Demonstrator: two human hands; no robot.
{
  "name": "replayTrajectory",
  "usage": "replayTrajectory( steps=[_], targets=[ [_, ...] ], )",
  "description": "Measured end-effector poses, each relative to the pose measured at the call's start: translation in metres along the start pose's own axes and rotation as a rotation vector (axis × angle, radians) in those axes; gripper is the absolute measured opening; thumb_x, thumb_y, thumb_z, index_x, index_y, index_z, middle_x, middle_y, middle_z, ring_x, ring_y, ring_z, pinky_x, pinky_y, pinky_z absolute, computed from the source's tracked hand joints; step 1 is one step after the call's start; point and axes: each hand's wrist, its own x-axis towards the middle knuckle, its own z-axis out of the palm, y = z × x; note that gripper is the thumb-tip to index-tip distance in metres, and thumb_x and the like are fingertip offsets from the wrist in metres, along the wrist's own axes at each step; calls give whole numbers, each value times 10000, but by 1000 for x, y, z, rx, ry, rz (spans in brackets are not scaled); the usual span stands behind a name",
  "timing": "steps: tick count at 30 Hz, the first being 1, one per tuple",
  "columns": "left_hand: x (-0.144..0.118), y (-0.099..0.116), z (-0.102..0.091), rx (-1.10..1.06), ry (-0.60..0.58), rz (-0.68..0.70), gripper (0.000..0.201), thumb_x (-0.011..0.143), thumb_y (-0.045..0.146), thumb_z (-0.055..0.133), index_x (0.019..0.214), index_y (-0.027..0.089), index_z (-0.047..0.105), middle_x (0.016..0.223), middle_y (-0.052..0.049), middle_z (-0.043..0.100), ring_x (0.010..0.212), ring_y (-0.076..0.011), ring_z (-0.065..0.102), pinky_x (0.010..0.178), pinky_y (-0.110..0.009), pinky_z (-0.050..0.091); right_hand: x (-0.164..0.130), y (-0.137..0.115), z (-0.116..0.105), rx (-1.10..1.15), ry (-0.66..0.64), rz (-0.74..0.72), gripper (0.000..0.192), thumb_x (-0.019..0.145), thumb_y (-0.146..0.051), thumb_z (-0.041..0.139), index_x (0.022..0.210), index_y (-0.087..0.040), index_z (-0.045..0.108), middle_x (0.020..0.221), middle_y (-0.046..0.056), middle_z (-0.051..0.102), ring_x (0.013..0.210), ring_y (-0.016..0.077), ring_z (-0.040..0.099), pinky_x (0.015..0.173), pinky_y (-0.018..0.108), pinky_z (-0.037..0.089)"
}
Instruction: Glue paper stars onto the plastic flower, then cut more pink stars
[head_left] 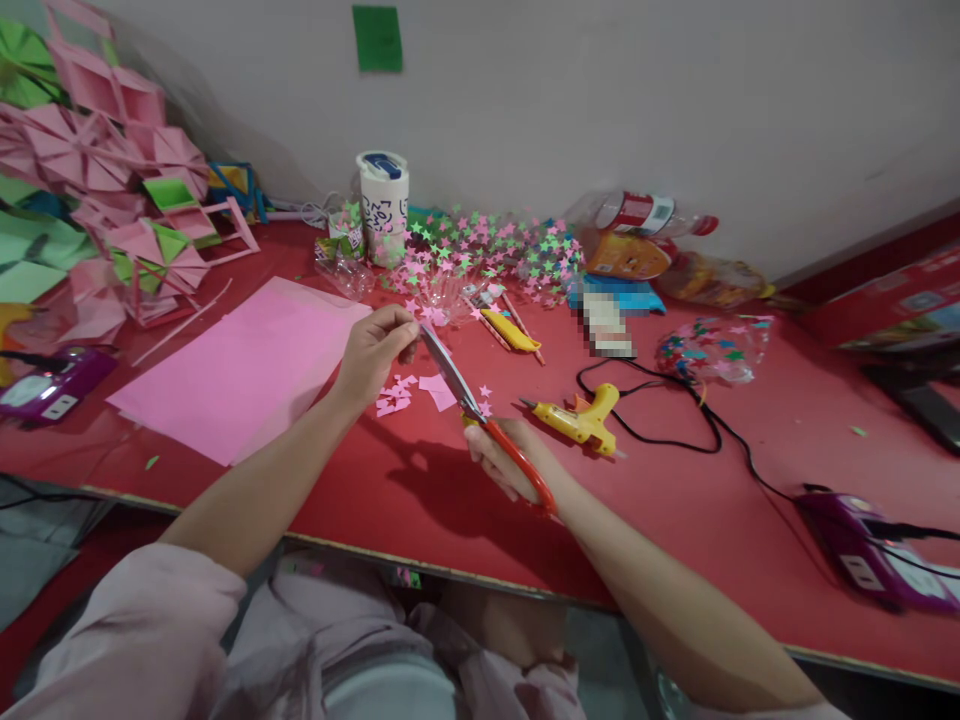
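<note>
My right hand (504, 457) grips red-handled scissors (480, 410), their blades pointing up and left over the red table (675, 510). My left hand (373, 350) pinches a small pink paper piece (418, 318) right at the blade tips. Pink paper scraps and cut stars (409, 393) lie on the table just below the blades. A large pink paper sheet (240, 365) lies flat to the left of my left hand.
A yellow glue gun (581, 418) with a black cord lies right of the scissors. A yellow utility knife (510, 330), a white cup (383, 205), scattered paper stars (487, 250), plastic bottles (637, 215) and purple devices (870, 550) are around. Pink and green paper pinwheels (97, 170) pile at left.
</note>
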Motion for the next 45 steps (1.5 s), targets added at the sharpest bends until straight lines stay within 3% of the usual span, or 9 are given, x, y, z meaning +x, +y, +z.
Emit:
replayTrajectory(
  steps=[10,19,24,33,36,41,45],
  targets=[
    [-1,0,1,0,10,-13,110,736,181,562,627,179,553,524,52,510,452,-45,467,451,-181,382,2,0,0,-7,8,-3,519,687,-684,601,576,-206,431,319,-95,367,226,58,342,252,185,240],
    [-2,-2,0,70,-11,98,170,785,223,563,621,182,551,544,40,502,507,-65,466,519,-209,388,4,5,-1,-8,-3,-46,490,727,-662,552,593,-201,452,317,-93,361,229,64,349,269,188,259],
    [-5,-2,5,89,34,155,175,781,248,572,619,188,541,661,13,490,632,-93,470,601,-230,405,5,9,-3,42,-80,-126,505,741,-683,521,614,-198,466,319,-91,371,240,63,344,291,194,267],
    [-10,-7,10,155,84,193,159,772,230,574,618,202,543,779,-2,493,784,-126,488,772,-275,409,2,8,1,-9,-43,-135,525,732,-713,497,628,-199,470,321,-91,378,255,65,362,327,203,285],
    [-12,-5,11,196,86,196,186,788,235,568,609,198,531,820,-7,511,833,-130,505,821,-281,408,1,7,3,-4,-46,-126,514,733,-701,509,632,-198,470,318,-92,379,253,66,360,331,207,289],
    [-15,-4,14,170,61,203,178,817,246,555,646,200,537,1062,-34,584,1045,-167,533,926,-320,405,0,7,5,10,-44,-103,512,742,-695,500,636,-194,472,332,-93,383,258,60,352,329,200,289],
    [-15,-9,16,101,24,163,181,828,270,530,663,198,508,1049,-36,619,989,-162,556,881,-314,434,-3,3,7,16,-34,-75,465,789,-637,487,638,-198,455,343,-91,378,265,56,344,334,196,288]
  ],
)
